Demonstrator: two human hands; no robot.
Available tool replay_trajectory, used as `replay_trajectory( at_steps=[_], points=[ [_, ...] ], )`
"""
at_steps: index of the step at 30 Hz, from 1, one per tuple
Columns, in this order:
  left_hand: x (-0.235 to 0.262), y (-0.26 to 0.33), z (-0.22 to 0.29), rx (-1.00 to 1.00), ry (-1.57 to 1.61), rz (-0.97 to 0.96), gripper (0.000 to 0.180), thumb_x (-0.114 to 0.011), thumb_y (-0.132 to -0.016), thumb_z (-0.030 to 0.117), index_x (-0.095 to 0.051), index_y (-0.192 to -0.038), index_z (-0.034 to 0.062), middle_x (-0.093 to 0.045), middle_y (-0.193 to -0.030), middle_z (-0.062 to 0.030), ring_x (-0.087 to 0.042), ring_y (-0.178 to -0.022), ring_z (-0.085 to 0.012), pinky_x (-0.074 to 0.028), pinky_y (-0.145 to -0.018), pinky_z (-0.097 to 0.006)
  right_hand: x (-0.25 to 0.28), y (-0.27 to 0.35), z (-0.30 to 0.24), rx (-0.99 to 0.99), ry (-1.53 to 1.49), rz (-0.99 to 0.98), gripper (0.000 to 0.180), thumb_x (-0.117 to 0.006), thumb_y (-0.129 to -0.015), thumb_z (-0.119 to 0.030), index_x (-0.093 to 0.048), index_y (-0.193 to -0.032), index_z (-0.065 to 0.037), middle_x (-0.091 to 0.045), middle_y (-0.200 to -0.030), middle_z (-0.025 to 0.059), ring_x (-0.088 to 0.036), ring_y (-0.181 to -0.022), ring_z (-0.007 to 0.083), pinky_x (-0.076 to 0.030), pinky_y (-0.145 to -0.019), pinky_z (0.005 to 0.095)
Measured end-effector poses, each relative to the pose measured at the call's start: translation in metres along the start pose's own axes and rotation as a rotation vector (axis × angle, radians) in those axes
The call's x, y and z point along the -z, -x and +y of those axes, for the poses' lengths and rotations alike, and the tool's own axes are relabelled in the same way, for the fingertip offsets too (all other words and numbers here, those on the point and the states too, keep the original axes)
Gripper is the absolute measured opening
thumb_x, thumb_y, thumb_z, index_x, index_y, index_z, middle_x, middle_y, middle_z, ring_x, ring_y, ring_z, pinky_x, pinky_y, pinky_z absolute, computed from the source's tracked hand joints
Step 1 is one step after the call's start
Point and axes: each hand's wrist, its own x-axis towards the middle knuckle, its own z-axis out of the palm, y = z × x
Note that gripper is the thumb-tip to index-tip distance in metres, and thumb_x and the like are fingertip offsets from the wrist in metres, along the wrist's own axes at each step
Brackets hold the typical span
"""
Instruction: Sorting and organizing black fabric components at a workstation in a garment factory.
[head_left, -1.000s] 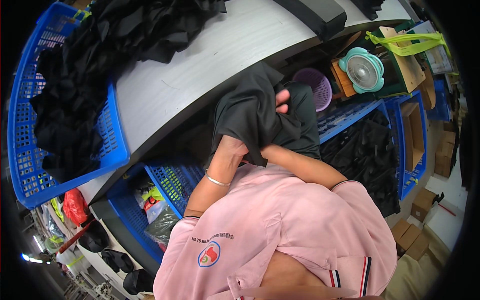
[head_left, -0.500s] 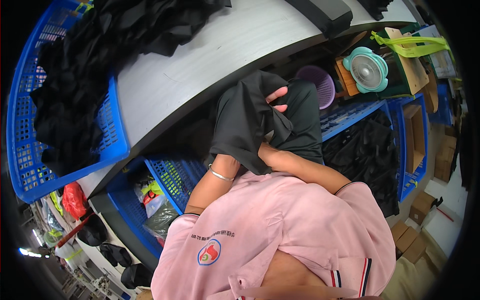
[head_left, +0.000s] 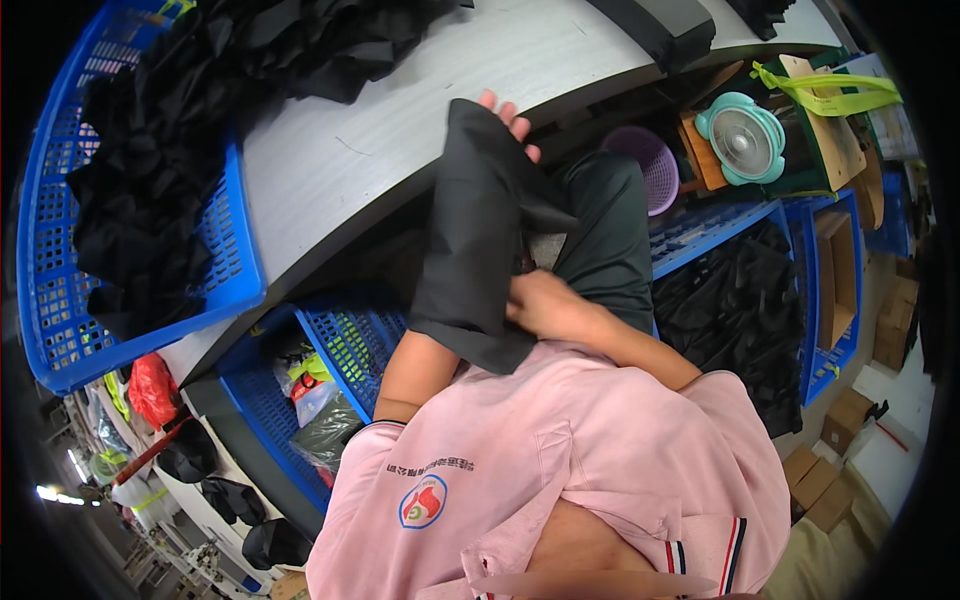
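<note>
A tube-like piece of black fabric (head_left: 465, 240) covers my left forearm and most of my left hand (head_left: 511, 122). Only the fingers of that hand poke out past the fabric's far end, near the table edge; they are stretched and apart. My right hand (head_left: 548, 306) is closed at the fabric's right side, low and close to my body. Its fingertips are partly hidden and slightly blurred, and seem to pinch the fabric's edge.
Left on the grey table (head_left: 340, 150) stands a blue plastic basket (head_left: 250, 285) heaped with black fabric pieces (head_left: 150, 220). Below it is another blue crate (head_left: 345, 335) with bagged items. To my right are a purple basket (head_left: 655, 170), a teal fan (head_left: 742, 138) and a crate of black cloth (head_left: 735, 310).
My left hand has pushed forward through the fabric, stretching it out toward the table. My right hand, earlier partly covered by the fabric, now shows at its right side.
</note>
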Motion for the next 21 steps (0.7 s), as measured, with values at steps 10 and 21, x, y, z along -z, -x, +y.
replay_trajectory(
  at_steps=[10,21],
  points=[
    [0.026,0.032,-0.017,-0.282,-0.335,-0.010,0.056,-0.052,-0.104,0.037,-0.040,-0.151,0.0088,-0.041,-0.153,-0.0112,-0.043,-0.137,-0.0238,-0.036,-0.112,-0.036,0.074,-0.007,0.007,0.120,-0.253,0.590,0.022,-0.067,-0.095,-0.017,-0.065,-0.095,0.005,-0.066,-0.094,0.0076,-0.061,-0.087,0.0096,-0.049,-0.076,0.0251],
    [0.049,0.038,-0.012,-0.181,-0.380,-0.063,0.051,-0.052,-0.104,0.034,-0.045,-0.147,0.0069,-0.047,-0.147,-0.0114,-0.048,-0.132,-0.0231,-0.038,-0.110,-0.036,0.125,-0.015,0.014,0.247,-1.025,0.524,0.021,-0.062,-0.099,-0.015,-0.069,-0.109,0.002,-0.070,-0.102,-0.0003,-0.061,-0.091,0.0052,-0.047,-0.086,0.0217]
  ],
)
